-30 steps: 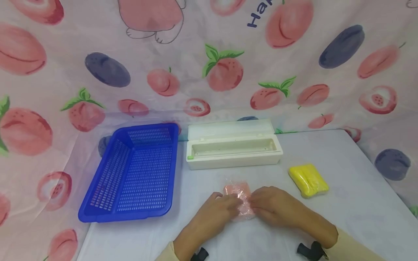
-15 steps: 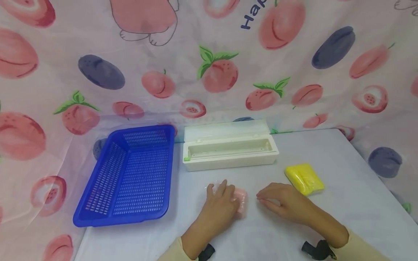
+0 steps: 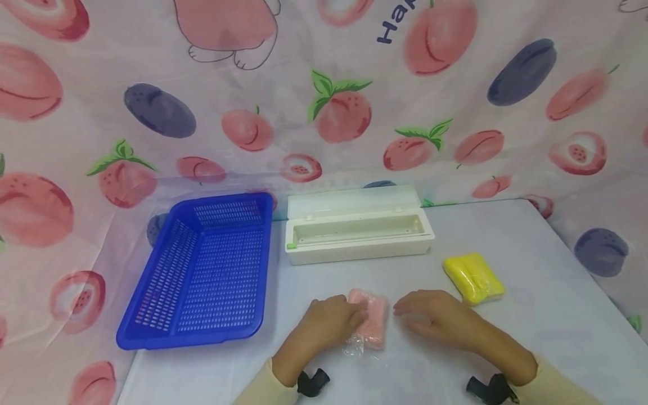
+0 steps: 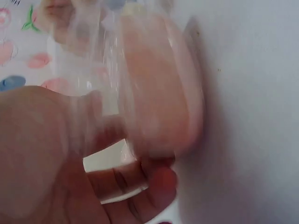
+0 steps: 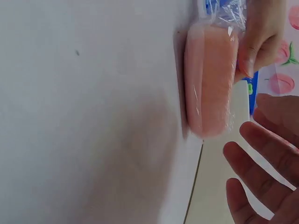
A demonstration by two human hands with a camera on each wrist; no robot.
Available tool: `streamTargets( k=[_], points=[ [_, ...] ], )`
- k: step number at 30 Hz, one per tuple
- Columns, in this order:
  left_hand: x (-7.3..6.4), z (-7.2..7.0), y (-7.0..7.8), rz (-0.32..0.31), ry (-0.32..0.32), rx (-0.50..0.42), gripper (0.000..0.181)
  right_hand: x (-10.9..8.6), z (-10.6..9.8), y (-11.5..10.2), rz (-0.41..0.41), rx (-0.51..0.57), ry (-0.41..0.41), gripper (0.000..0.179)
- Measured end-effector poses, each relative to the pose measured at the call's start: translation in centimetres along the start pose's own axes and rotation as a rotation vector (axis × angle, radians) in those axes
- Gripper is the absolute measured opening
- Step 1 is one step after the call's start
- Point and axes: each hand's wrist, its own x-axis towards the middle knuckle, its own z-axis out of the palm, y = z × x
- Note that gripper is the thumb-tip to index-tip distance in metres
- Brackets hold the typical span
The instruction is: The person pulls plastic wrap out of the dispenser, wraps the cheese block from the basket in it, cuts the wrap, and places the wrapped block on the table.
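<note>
A soft-looking pink block (image 3: 373,323) in clear plastic wrap, like a pack of modelling clay, lies on the white table. Fingers of my left hand (image 3: 324,322) hold its left side, and the left wrist view has the hand (image 4: 51,154) curled at the pink block (image 4: 159,84), somewhat blurred. Loose wrap gathers at the near end. Just right of the block, my right hand (image 3: 437,318) hovers apart from it, holding nothing. Its fingers look loosely extended and spread in the right wrist view, where the right hand (image 5: 271,163) is beside the pink block (image 5: 210,81).
Behind the hands stands a long white box (image 3: 359,250) with its lid (image 3: 354,202) raised. A blue perforated basket (image 3: 189,340) sits at the left. To the right, near my right hand, lies a yellow wrapped block (image 3: 474,278). A fruit-print cloth (image 3: 283,84) hangs behind the table.
Both hands were on the pink block; the right has come off it to the right. The left hand has shifted its hold, and the loose wrap now shows at the near end.
</note>
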Motion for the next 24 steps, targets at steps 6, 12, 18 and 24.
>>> streamTargets(
  k=[6, 12, 18, 24],
  points=[
    [0.3, 0.9, -1.0, 0.049, 0.029, -0.217, 0.034, 0.3, 1.6, -0.4, -0.021, 0.038, -0.147, 0.059],
    [0.4, 1.9, -1.7, 0.086, 0.099, -0.298, 0.033, 0.8, 3.4, -1.0, -0.216, -0.152, -0.111, 0.075],
    [0.2, 2.8, -1.8, 0.126, 0.203, -0.266, 0.032, 1.9, 4.8, -1.0, -0.356, -0.132, 0.108, 0.024],
    [-0.5, 3.3, -1.8, 0.282, 0.321, -0.168, 0.027, 2.8, 5.3, -1.0, -0.120, 0.204, 0.145, 0.002]
  ],
)
